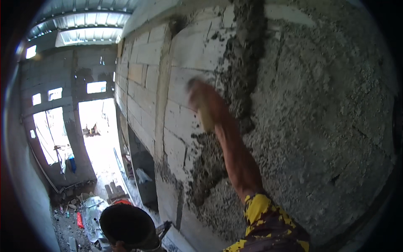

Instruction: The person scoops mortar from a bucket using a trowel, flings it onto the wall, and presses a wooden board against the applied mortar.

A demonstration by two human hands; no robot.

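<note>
My right hand [213, 103], smeared by motion, is raised in front of the block wall [191, 54]. It is closed round the pale handle of a trowel [205, 119], whose blade I cannot make out. Wet grey mortar [243, 63] clings to the wall in a rough vertical band beside the hand, and more lies lower down. At the bottom edge, a few fingers of my left hand [119, 246] grip the rim of a dark round bucket [128, 227]. The inside of the bucket is too dark to read.
Rough grey plaster [319, 113] covers the wall on the right. An open doorway [100, 138] stands far left beside a window opening [52, 136]. Rubble [69, 206] and clear plastic sheeting [93, 214] lie on the floor below. A metal roof [90, 21] is overhead.
</note>
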